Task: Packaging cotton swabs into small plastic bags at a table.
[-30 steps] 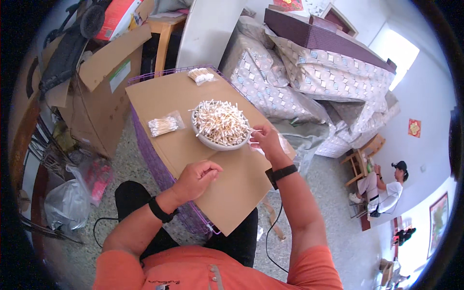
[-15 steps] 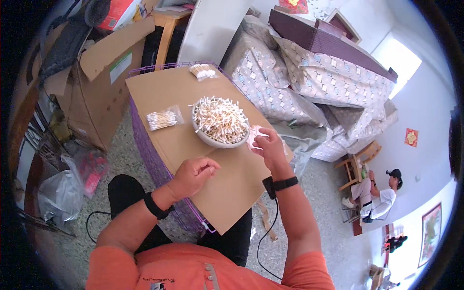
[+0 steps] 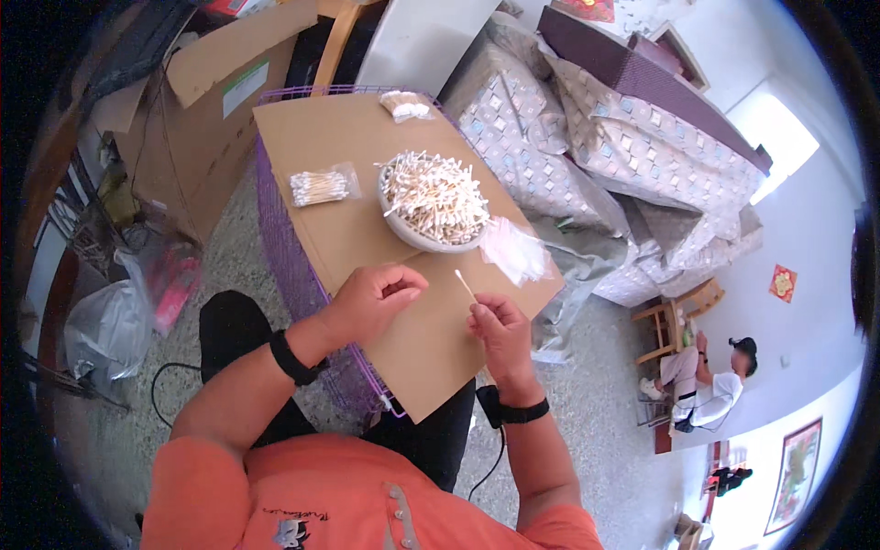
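My right hand [image 3: 504, 337] pinches a single cotton swab [image 3: 466, 287] between thumb and fingers, its white tip pointing up and left. My left hand [image 3: 374, 301] is closed, fingers curled against the thumb, over the near left part of the cardboard sheet [image 3: 422, 367]; what it holds, if anything, is hidden. Beyond both hands stands a round bowl [image 3: 423, 240] heaped with loose cotton swabs [image 3: 435, 197]. Clear plastic bags [image 3: 518, 252] lie flat beside the bowl on its right. Left of the bowl is a bag of swabs [image 3: 319, 187], and another bag of swabs [image 3: 405, 106] lies at the far edge.
The cardboard lies on a purple wire crate [image 3: 293, 243]. A large open carton [image 3: 197, 147] stands to the left, near a clear plastic bag [image 3: 110, 316] on the floor. Covered furniture [image 3: 541, 156] is stacked beyond. A person [image 3: 715, 390] sits at the right near a wooden chair [image 3: 674, 316].
My right hand has come back from beside the bowl toward me and now holds a cotton swab. The plastic bags it covered are in plain sight. My left hand stays curled.
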Action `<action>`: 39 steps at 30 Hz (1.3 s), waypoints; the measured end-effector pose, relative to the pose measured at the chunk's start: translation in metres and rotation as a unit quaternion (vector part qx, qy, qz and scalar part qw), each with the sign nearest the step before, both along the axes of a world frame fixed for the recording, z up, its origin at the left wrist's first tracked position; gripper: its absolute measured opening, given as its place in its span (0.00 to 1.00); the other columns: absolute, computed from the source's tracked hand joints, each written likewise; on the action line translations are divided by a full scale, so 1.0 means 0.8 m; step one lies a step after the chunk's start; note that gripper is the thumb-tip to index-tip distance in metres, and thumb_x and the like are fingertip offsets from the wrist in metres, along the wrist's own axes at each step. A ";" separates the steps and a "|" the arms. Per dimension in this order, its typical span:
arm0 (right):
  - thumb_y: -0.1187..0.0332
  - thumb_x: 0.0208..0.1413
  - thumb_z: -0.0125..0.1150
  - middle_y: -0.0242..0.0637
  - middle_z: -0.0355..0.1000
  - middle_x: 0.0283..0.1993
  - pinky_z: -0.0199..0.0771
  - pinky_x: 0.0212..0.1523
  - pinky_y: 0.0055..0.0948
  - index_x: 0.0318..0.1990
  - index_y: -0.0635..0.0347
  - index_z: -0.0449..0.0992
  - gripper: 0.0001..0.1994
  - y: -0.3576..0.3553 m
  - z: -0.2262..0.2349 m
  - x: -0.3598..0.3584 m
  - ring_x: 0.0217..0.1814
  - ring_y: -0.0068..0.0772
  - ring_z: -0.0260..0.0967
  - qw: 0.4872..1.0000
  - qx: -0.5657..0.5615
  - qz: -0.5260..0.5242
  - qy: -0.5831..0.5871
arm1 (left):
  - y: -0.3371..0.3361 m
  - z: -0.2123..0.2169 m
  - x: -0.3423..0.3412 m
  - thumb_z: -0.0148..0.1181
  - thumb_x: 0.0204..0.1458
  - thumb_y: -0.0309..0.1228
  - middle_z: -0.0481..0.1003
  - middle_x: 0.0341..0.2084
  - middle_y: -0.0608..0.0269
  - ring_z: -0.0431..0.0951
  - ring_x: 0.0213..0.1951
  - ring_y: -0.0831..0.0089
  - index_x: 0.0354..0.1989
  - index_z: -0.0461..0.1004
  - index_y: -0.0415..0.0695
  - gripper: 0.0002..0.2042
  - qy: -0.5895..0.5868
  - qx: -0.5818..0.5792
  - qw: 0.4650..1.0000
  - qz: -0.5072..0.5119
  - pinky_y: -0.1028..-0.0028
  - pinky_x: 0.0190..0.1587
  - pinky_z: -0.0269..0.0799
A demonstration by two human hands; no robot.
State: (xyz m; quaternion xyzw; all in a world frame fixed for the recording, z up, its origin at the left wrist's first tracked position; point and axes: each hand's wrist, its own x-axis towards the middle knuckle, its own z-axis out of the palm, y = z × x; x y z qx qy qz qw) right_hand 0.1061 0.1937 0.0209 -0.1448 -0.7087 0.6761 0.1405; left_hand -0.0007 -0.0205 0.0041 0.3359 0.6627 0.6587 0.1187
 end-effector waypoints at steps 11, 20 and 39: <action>0.74 0.58 0.59 0.26 0.72 0.33 0.68 0.33 0.16 0.40 0.64 0.75 0.05 -0.046 -0.028 -0.006 0.31 0.14 0.66 0.993 0.106 0.051 0.022 | 0.001 -0.021 -0.010 0.61 0.54 0.26 0.78 0.29 0.70 0.73 0.33 0.85 0.39 0.79 0.39 0.07 -0.025 0.041 0.999 -0.020 0.81 0.36 0.71; 0.76 0.55 0.61 0.28 0.70 0.32 0.67 0.32 0.17 0.37 0.63 0.76 0.03 -0.053 -0.028 -0.006 0.31 0.15 0.65 0.980 0.195 0.018 0.032 | -0.001 -0.009 -0.010 0.61 0.54 0.26 0.77 0.27 0.69 0.71 0.29 0.86 0.39 0.78 0.37 0.07 -0.061 0.052 0.996 -0.036 0.82 0.32 0.68; 0.80 0.53 0.61 0.28 0.67 0.33 0.66 0.34 0.18 0.35 0.61 0.72 0.05 -0.046 -0.030 0.003 0.33 0.17 0.65 0.990 0.069 0.015 0.121 | 0.007 -0.006 -0.007 0.63 0.49 0.28 0.78 0.28 0.58 0.78 0.31 0.68 0.33 0.80 0.40 0.05 0.127 -0.049 0.990 -0.043 0.71 0.35 0.72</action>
